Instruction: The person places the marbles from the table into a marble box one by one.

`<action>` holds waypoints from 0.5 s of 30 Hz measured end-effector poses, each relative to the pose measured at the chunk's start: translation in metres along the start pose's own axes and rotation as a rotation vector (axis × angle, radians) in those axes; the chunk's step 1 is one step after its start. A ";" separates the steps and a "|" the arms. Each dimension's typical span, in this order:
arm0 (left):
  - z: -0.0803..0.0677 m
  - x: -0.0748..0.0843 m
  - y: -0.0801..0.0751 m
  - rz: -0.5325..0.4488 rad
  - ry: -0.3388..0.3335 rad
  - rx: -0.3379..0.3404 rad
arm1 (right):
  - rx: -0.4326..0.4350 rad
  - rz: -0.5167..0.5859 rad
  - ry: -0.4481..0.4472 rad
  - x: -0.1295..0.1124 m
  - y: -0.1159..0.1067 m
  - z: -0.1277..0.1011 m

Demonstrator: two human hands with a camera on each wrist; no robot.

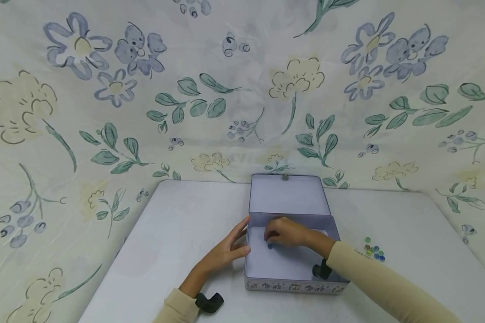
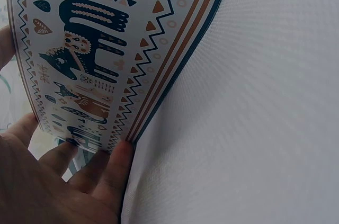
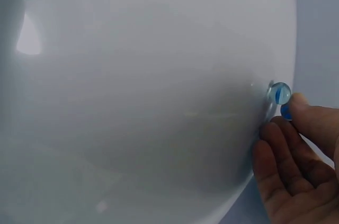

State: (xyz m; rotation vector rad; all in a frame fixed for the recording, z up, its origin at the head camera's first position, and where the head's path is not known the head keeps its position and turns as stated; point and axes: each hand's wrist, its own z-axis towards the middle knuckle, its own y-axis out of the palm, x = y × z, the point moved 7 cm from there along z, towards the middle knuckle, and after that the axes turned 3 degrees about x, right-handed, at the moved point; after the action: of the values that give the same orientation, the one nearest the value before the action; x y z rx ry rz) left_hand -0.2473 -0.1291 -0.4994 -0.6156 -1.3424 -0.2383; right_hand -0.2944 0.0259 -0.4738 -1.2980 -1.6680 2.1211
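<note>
small heap of marbles (image 1: 374, 251), colours too tiny to tell

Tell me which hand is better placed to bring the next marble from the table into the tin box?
Probably the right hand. It is inside the tin box at a blue marble, and the loose marbles lie on its side. The left hand rests against the box's outer left wall, farther from them.

Lighting: we record soft, even, bright light in the head view, with faint shadows under the hands and beside the tin (image 1: 291, 269). Distortion: we see wide-angle bending of the backdrop at the edges. Right wrist view: we log a pale glare patch on the tin's inner wall (image 3: 29, 38) and slightly soft focus. Left wrist view: dimmer, with blurred fingers (image 2: 114, 168) close to the lens.
</note>
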 end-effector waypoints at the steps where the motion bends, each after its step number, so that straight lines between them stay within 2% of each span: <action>1: 0.000 0.000 0.000 0.000 -0.001 0.001 | 0.000 0.003 -0.003 0.000 0.001 0.000; 15: 0.000 0.000 0.000 0.017 -0.005 0.003 | 0.001 -0.003 -0.011 -0.001 0.001 -0.001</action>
State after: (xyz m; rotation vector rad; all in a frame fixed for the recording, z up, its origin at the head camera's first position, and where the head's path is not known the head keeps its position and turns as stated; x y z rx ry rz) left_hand -0.2472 -0.1291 -0.4995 -0.6249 -1.3417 -0.2213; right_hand -0.2928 0.0259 -0.4744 -1.2849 -1.6719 2.1305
